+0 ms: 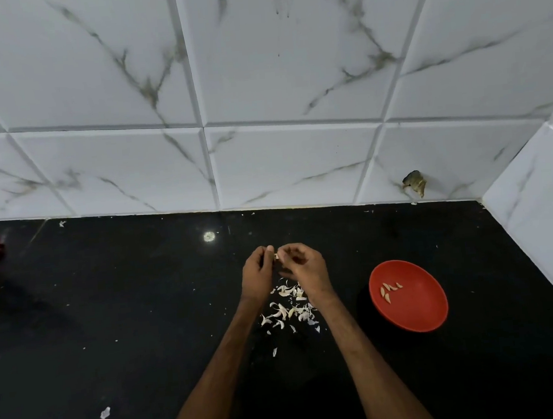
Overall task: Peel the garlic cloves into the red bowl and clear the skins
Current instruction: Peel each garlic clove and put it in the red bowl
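Left hand [258, 271] and right hand [302, 269] meet above the worktop [128, 322], well to the left of the bowl [421, 312]. Both pinch one small clove [276, 256] between their fingertips, apparently stripping its skin. We find a few peeled cloves [389, 289] lying in the bowl, toward its left side. Skins [290, 308] lie scattered on the worktop beneath the hands and wrists, with stray flakes further out. We judge the task partly done: peeling is under way and clearing of the skins has not begun. Whether unpeeled cloves remain among the skins, we cannot tell.
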